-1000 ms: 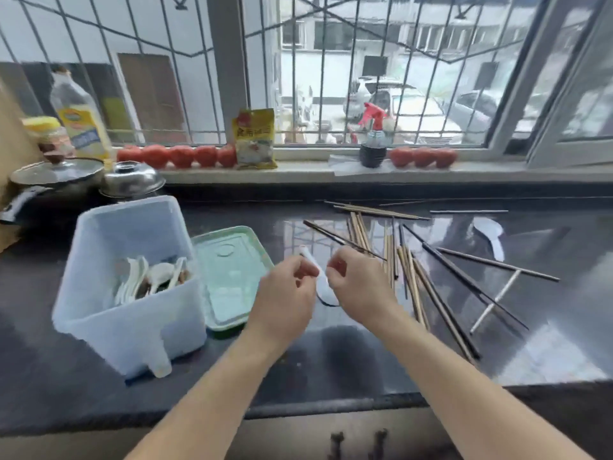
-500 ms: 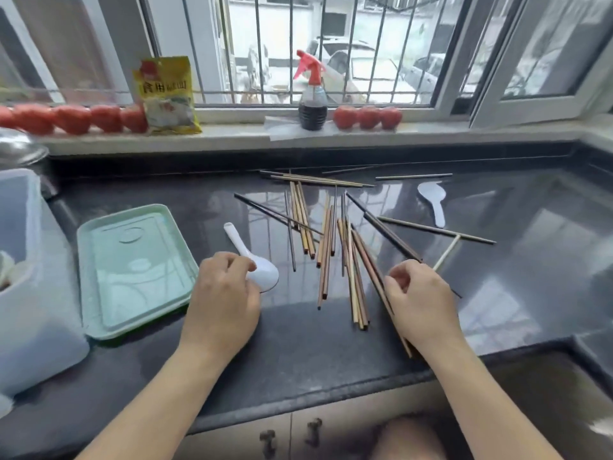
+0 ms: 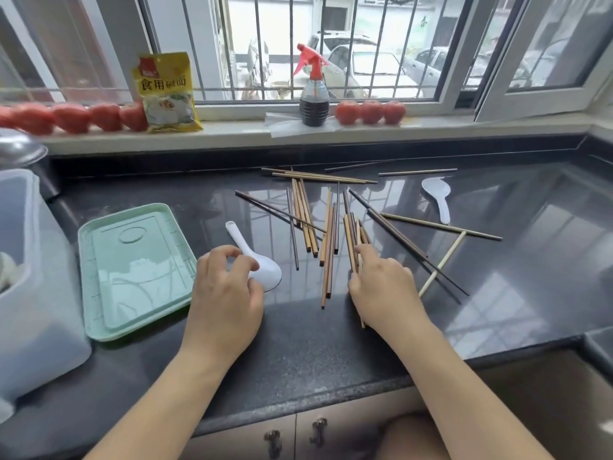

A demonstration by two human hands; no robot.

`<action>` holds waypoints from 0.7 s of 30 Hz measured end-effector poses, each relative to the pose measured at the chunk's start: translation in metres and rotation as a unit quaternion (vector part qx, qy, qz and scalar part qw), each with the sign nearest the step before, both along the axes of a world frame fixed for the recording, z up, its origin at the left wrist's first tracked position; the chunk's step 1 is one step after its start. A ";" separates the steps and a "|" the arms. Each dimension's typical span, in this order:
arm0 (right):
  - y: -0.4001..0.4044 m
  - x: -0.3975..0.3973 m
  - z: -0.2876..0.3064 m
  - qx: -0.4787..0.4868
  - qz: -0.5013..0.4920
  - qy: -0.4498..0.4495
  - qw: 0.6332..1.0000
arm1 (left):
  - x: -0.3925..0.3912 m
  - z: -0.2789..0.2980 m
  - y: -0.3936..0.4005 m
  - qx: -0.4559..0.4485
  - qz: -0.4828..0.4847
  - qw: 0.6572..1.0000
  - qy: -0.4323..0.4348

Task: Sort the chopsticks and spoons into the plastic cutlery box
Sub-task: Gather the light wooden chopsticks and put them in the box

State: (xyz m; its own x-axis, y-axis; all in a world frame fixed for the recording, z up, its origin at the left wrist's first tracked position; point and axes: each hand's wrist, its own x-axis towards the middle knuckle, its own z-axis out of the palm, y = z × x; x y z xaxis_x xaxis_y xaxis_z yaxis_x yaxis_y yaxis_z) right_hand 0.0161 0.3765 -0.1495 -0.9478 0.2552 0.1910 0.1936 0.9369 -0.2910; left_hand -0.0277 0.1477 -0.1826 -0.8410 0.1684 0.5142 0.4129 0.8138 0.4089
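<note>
Counter: the dark worktop [image 3: 298, 343] now fills the view; half a second ago the view sat slightly further left, so the cutlery box [image 3: 30, 293] has slipped to the left edge, only its near wall showing.
Box lid: the green lid [image 3: 132, 270] lies flat just right of the box, unmoved.
Chopstick pile: most chopsticks [image 3: 308, 224] are unsorted, fanned across the counter, so much of the task remains.
Right hand: the right hand [image 3: 384, 287] has moved left onto a small bundle [image 3: 351, 240], fingers curling round it, thumb tucked under; probably a closing grip, though the palm hides the contact.
Left hand: the left hand [image 3: 225, 287] has thumb and fingertips pinching the near white spoon [image 3: 262, 263] at its bowl, spoon still on the counter.
Far spoon: a second spoon [image 3: 438, 197] lies untouched, well apart.
</note>
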 end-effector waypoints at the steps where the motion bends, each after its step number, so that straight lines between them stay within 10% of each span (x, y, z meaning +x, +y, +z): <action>1: 0.001 0.000 0.000 0.007 0.005 0.003 1.000 | 0.000 0.000 0.001 -0.003 -0.002 1.000 0.001; 7: -0.013 0.018 0.012 -0.173 0.078 0.152 0.970 | 0.010 0.015 0.008 0.195 -0.042 0.980 -0.024; 11: -0.063 0.032 0.017 -0.237 0.188 0.140 0.943 | 0.027 0.032 0.044 0.579 -0.188 0.717 -0.339; 12: -0.068 0.033 0.015 -0.228 0.199 0.131 0.944 | 0.030 0.033 0.050 0.590 -0.192 0.699 -0.357; 16: -0.030 0.031 0.022 -0.191 0.184 0.179 0.947 | 0.030 0.034 0.051 0.624 -0.152 0.670 -0.374; 19: 0.060 0.007 0.030 -0.122 -0.010 0.255 0.959 | 0.028 0.034 0.045 0.633 -0.168 0.641 -0.401; 21: 0.124 -0.007 0.024 -0.093 -0.124 0.154 0.976 | 0.028 0.032 0.046 0.615 -0.175 0.657 -0.399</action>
State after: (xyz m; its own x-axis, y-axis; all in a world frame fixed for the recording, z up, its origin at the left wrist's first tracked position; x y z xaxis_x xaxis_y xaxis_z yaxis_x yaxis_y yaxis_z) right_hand 0.0086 0.5008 -0.1255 -0.7578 0.5261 0.3861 0.2832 0.7981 -0.5318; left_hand -0.0001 0.1938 -0.1511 -0.9462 0.2923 -0.1391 -0.2584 -0.4232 0.8684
